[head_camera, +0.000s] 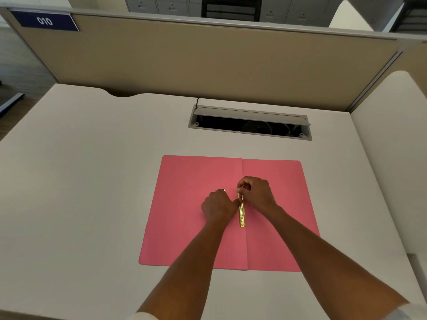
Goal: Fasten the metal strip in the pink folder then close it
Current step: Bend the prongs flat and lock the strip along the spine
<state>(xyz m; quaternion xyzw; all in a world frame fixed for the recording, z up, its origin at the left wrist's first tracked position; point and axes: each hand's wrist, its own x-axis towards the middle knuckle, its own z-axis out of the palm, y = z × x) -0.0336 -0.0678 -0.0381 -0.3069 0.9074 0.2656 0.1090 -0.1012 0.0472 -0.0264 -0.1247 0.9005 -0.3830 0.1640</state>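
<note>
The pink folder [184, 218] lies open and flat on the white desk [80, 181], its fold running down the middle. A gold metal strip [242, 215] lies along that fold. My right hand [256, 192] pinches the strip's far end between thumb and fingers. Curled just left of the strip, my left hand [218, 205] touches its side with the thumb tip. A small gold piece pokes out above the left knuckles; what it is I cannot tell. Both hands hide the strip's far part.
An open cable hatch [249, 123] with a raised grey lid sits in the desk beyond the folder. A tan partition [196, 58] with a blue "010" label [45, 20] stands behind the desk. Another white desk panel [392, 135] rises at the right.
</note>
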